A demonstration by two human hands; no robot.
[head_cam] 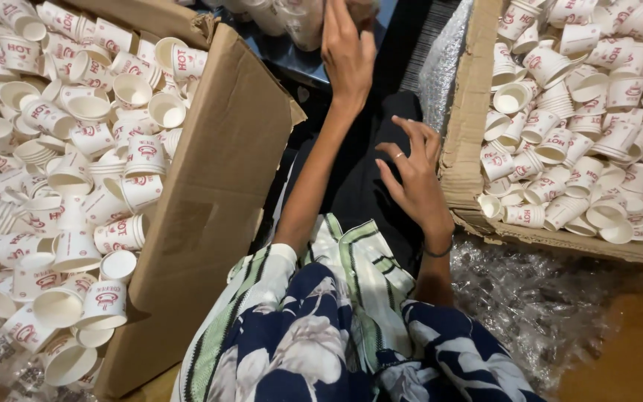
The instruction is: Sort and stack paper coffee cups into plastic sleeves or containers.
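Left carton (210,186), near and far left, is heaped with loose white paper cups (76,179); the left hand (347,48) reaches far to bagged cups (292,18) at the top edge, fingers on them, but whether it clasps them I cannot tell. These cups likely handle light, thin-walled and easily crushed, so best taken round the stack's side, not the rims. Right hand (414,186) hangs mid-frame, fingers spread and holding nothing, beside the right carton (464,134); the bag is cut off by the frame.
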